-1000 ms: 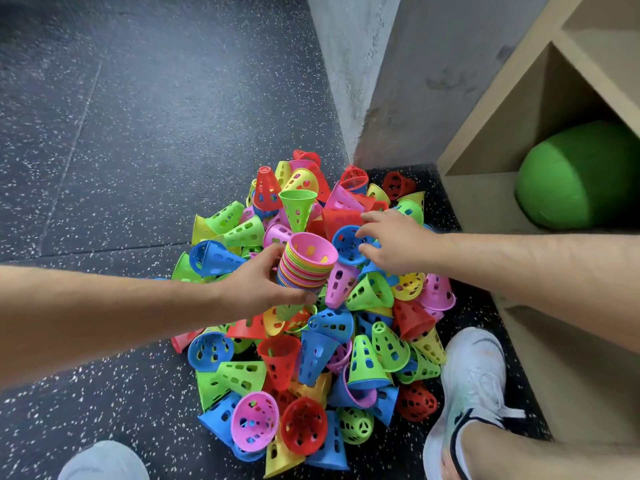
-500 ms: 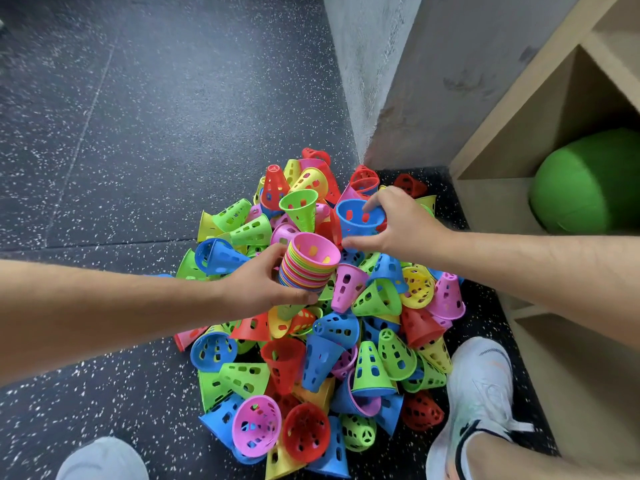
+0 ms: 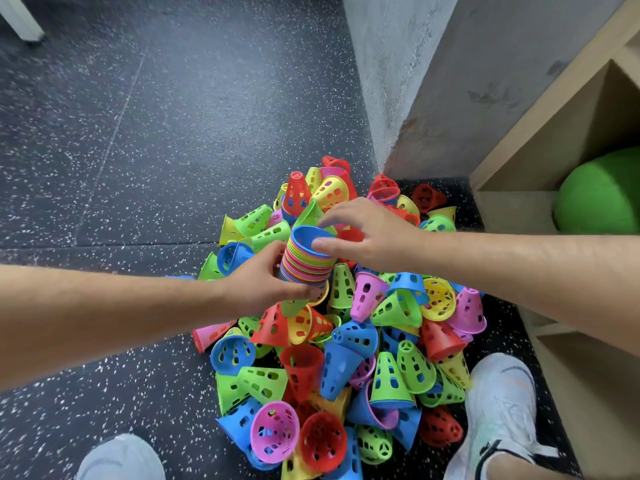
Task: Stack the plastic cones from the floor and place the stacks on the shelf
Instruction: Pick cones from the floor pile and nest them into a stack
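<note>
A heap of perforated plastic cones [image 3: 349,344] in red, blue, green, yellow and pink lies on the dark speckled floor. Above its far part my left hand [image 3: 263,282] grips a nested stack of cones [image 3: 304,265], wide ends up. A blue cone [image 3: 308,239] sits on top of the stack. My right hand [image 3: 370,233] has thumb and fingers pinched on that blue cone's rim. The wooden shelf [image 3: 540,147] stands at the right, its lower compartments open toward the heap.
A green ball [image 3: 599,199] fills one shelf compartment. A grey concrete pillar [image 3: 429,74] rises behind the heap. My two white shoes [image 3: 498,403] [image 3: 121,459] stand at the heap's near edge. A white furniture leg [image 3: 20,19] shows at the far left.
My right hand picked a blue cone out of the heap, carried it left and set it onto the stack, whose top was pink before. The left hand kept holding the stack.
</note>
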`<move>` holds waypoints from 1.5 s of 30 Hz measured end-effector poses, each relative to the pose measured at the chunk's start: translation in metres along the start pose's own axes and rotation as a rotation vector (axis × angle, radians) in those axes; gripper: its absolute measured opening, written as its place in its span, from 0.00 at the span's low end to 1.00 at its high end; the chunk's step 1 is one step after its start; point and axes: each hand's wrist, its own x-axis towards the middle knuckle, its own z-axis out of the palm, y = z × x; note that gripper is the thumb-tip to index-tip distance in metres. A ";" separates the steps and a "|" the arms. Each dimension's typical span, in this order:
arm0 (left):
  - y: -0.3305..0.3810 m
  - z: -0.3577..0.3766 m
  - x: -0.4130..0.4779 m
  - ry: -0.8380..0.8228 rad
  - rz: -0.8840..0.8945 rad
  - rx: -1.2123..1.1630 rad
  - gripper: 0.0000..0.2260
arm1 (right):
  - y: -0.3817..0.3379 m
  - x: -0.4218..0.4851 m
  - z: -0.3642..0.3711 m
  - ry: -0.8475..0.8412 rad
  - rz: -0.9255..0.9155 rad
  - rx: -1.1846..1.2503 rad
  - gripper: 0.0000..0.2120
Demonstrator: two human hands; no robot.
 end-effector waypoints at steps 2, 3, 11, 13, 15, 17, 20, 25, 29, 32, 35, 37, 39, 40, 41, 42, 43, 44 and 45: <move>-0.004 -0.006 -0.004 0.001 -0.010 0.001 0.38 | 0.003 0.010 0.006 0.057 0.048 0.102 0.23; -0.005 -0.009 -0.006 0.001 -0.019 0.000 0.37 | 0.006 0.016 0.008 0.096 0.071 0.116 0.18; -0.011 -0.022 -0.012 0.007 -0.025 -0.008 0.41 | 0.029 0.067 0.014 -0.121 0.029 -0.493 0.23; -0.013 -0.024 -0.013 0.007 -0.023 -0.013 0.41 | 0.028 0.075 0.014 -0.139 -0.037 -0.626 0.23; -0.013 -0.025 -0.015 0.011 -0.025 -0.031 0.42 | 0.027 0.080 0.016 -0.158 -0.050 -0.678 0.21; -0.013 -0.027 -0.017 0.014 -0.029 -0.053 0.42 | 0.025 0.081 0.021 -0.170 -0.052 -0.689 0.18; -0.013 -0.031 -0.018 0.027 -0.035 -0.062 0.41 | 0.021 0.080 0.020 -0.166 -0.050 -0.643 0.11; -0.008 -0.035 -0.021 0.044 -0.017 -0.049 0.34 | -0.003 0.069 -0.010 0.010 0.036 -0.286 0.09; -0.003 -0.040 -0.029 0.096 0.004 -0.079 0.33 | -0.045 0.052 -0.039 0.122 0.001 -0.130 0.05; -0.004 -0.047 -0.038 0.108 0.031 -0.079 0.37 | -0.071 0.036 -0.041 0.111 -0.034 -0.077 0.05; -0.006 -0.052 -0.050 0.143 0.056 -0.071 0.34 | -0.088 0.030 -0.034 0.191 -0.104 -0.014 0.06; -0.014 -0.055 -0.058 0.176 0.065 -0.078 0.30 | -0.095 0.033 -0.024 0.257 -0.129 0.043 0.05; -0.024 -0.058 -0.066 0.211 0.076 -0.093 0.30 | -0.099 0.036 -0.005 0.289 -0.132 0.115 0.04; -0.030 -0.061 -0.068 0.237 0.076 -0.101 0.31 | -0.102 0.036 0.007 0.292 -0.140 0.152 0.04; -0.034 -0.063 -0.072 0.266 0.075 -0.110 0.31 | -0.105 0.036 0.021 0.293 -0.156 0.187 0.04; -0.039 -0.067 -0.075 0.292 0.074 -0.118 0.32 | -0.109 0.036 0.035 0.304 -0.177 0.224 0.04; -0.042 -0.070 -0.078 0.314 0.071 -0.134 0.32 | -0.114 0.036 0.047 0.320 -0.192 0.257 0.04; -0.046 -0.073 -0.080 0.328 0.073 -0.151 0.33 | -0.119 0.036 0.058 0.328 -0.196 0.282 0.04; -0.049 -0.076 -0.083 0.343 0.070 -0.164 0.33 | -0.125 0.036 0.069 0.317 -0.186 0.300 0.04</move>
